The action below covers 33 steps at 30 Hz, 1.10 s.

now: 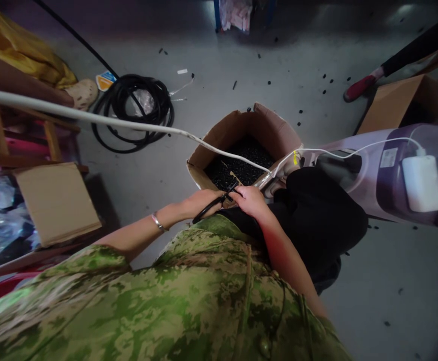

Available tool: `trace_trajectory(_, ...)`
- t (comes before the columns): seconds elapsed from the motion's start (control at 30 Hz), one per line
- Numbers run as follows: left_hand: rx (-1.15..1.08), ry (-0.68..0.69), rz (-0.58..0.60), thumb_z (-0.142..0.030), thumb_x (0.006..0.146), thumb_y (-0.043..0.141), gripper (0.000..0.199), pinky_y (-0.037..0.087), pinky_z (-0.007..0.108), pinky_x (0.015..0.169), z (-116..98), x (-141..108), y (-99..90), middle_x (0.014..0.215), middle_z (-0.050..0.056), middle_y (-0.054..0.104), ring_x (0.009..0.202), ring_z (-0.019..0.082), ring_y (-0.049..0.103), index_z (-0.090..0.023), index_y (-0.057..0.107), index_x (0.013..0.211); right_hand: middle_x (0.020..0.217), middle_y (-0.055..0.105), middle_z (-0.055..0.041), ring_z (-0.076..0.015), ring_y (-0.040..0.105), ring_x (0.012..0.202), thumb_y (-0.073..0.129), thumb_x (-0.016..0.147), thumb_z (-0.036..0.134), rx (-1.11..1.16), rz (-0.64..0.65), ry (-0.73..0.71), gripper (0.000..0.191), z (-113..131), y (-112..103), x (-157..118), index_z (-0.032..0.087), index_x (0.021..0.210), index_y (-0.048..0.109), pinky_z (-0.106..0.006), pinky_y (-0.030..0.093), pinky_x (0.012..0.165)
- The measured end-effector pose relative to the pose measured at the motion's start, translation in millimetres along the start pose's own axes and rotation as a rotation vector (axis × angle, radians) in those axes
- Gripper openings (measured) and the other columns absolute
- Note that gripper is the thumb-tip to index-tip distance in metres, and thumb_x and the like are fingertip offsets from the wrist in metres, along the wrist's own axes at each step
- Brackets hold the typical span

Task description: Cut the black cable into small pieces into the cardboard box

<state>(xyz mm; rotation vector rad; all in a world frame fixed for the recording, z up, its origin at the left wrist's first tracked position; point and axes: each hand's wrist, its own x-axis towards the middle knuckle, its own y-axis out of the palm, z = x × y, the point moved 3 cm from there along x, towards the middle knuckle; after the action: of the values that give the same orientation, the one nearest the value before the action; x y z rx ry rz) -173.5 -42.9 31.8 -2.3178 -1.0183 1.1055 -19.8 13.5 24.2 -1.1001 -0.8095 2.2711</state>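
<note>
Both hands meet over the near edge of an open cardboard box point(199, 173) that holds many small black pieces point(237, 163). My left hand point(202, 203), with a silver bracelet at the wrist, is closed around a black cable point(208, 207), which loops below its fingers. My right hand point(251, 200) pinches the cable's upper part, close beside the left fingertips. A small brown strip point(236, 178) sticks up just beyond the fingers. The fingertips partly hide what lies between them.
A white cable point(139, 125) crosses above the floor towards the box. Coiled black cable point(132, 113) lies at the upper left, near a person's shoe point(84, 94). A purple-and-white machine point(377, 170) carries a white adapter point(423, 183). Cardboard boxes stand left point(57, 200) and right point(394, 103).
</note>
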Motion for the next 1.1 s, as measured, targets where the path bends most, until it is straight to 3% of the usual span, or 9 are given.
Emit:
trace_trajectory(0.3,0.036,0.007,-0.030,-0.028,0.091,0.044,0.023,0.050,0.026,0.072,3.4,-3.3,1.7,0.084,0.008,0.071,0.076,0.019,0.066,-0.017,0.064,0.094,0.089,0.075,-0.0059,-0.0176,0.063,0.078,0.048,0.097,0.045,-0.038,0.008,0.015,0.036,0.7,-1.0,1.3,0.021,0.091,0.074,-0.025,0.030,0.059)
trace_trajectory(0.67,0.223,-0.129,0.001,-0.032,0.094,0.041,0.030,0.051,0.032,0.074,-1.5,-0.4,8.6,0.088,0.014,0.072,0.080,0.025,0.069,-0.015,0.065,0.098,0.092,0.075,-0.0076,-0.0197,0.065,0.083,0.048,0.096,0.045,-0.099,-0.006,0.029,0.034,-3.2,1.7,3.4,0.022,0.093,0.073,-0.026,0.033,0.062)
trace_trajectory(0.9,0.176,-0.123,-0.062,-0.033,0.097,0.038,0.030,0.049,0.029,0.071,6.7,2.1,13.6,0.092,0.012,0.073,0.081,0.022,0.069,-0.017,0.062,0.101,0.085,0.075,-0.0044,-0.0164,0.065,0.075,0.049,0.096,0.045,0.025,0.066,-0.027,0.034,3.1,5.0,3.3,0.022,0.088,0.074,-0.024,0.034,0.058)
trace_trajectory(1.1,0.042,-0.097,-0.175,-0.039,0.096,0.038,0.031,0.047,0.024,0.067,23.0,-1.8,11.1,0.075,0.006,0.069,0.069,0.017,0.065,-0.018,0.059,0.087,0.080,0.074,-0.0030,-0.0154,0.065,0.075,0.052,0.094,0.042,0.096,0.070,0.017,0.032,1.6,1.1,3.5,0.021,0.082,0.072,-0.022,0.037,0.061)
